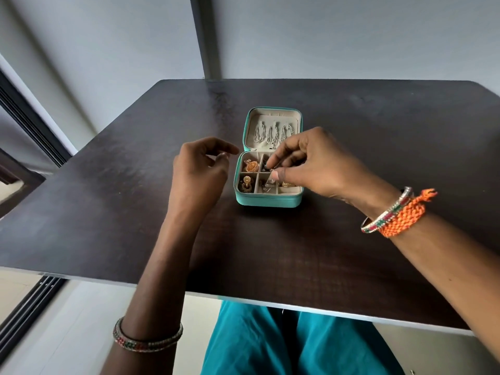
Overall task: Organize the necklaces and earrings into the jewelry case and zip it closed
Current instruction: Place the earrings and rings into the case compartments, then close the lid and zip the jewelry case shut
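Her right hand (311, 163) pinches a small earring (270, 180) over the jewelry case (267, 200); she'd best lower it squarely into the middle compartment while the left hand (201, 169), loosely curled and holding nothing at nine o'clock, steadies the case.

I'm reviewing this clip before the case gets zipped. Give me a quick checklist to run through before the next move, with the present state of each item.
1. Jewelry case lies open flat on the table: ok.
2. Necklaces hang inside the lid: ok.
3. Gold earrings sit in the left compartments: ok.
4. Right hand pinches a small piece over the middle compartments; it is not yet set down: not ok.
5. Left hand is beside the case, fingers loosely curled, holding nothing: ok.
6. Nothing pokes over the zipper edge: cannot tell, the right hand hides part of the rim.
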`<action>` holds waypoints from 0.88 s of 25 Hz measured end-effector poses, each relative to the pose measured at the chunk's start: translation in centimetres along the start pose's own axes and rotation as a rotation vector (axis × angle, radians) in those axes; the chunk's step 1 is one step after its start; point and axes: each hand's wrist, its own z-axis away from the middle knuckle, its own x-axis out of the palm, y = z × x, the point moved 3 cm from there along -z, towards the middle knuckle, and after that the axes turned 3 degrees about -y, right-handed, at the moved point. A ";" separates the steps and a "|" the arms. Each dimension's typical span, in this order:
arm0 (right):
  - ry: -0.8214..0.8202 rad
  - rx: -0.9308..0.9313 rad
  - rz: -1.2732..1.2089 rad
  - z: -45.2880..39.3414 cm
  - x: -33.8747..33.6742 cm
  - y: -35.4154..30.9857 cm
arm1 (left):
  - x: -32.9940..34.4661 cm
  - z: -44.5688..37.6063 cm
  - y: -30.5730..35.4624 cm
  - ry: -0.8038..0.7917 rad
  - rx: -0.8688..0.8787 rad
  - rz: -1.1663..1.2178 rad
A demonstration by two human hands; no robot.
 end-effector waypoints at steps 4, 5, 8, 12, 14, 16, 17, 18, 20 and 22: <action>-0.068 -0.019 0.193 -1.0 1.3 -0.5 | 0.0 -0.3 -1.3 -0.035 -0.045 -0.006; -0.083 -0.028 0.246 -1.1 1.6 -0.7 | 0.1 -0.5 -1.4 -0.044 -0.053 -0.009; -0.172 -0.028 0.368 -1.2 1.4 -1.3 | 0.3 -1.1 -1.3 -0.121 -0.064 -0.025; 0.119 0.115 0.050 -3.1 -2.9 0.7 | 0.8 -3.8 -0.2 -0.176 0.043 -0.173; 0.249 0.273 -0.049 -4.5 -4.2 3.3 | 1.6 -5.7 -0.3 -0.247 -0.038 -0.085; 0.172 0.357 -0.003 -5.6 -3.6 5.3 | 2.5 -7.1 -1.0 -0.334 -0.201 0.091; 0.144 0.352 -0.012 -6.1 -3.1 5.9 | 2.8 -7.4 -1.4 -0.359 -0.270 0.180; 0.142 0.333 -0.071 -6.5 -3.0 6.1 | 3.0 -7.5 -1.5 -0.369 -0.311 0.247; 0.131 0.294 -0.326 -6.7 -3.2 5.9 | 3.0 -7.4 -1.7 -0.377 -0.337 0.351; 0.140 0.232 -0.518 -6.3 -4.0 5.3 | 2.8 -7.2 -1.8 -0.383 -0.323 0.495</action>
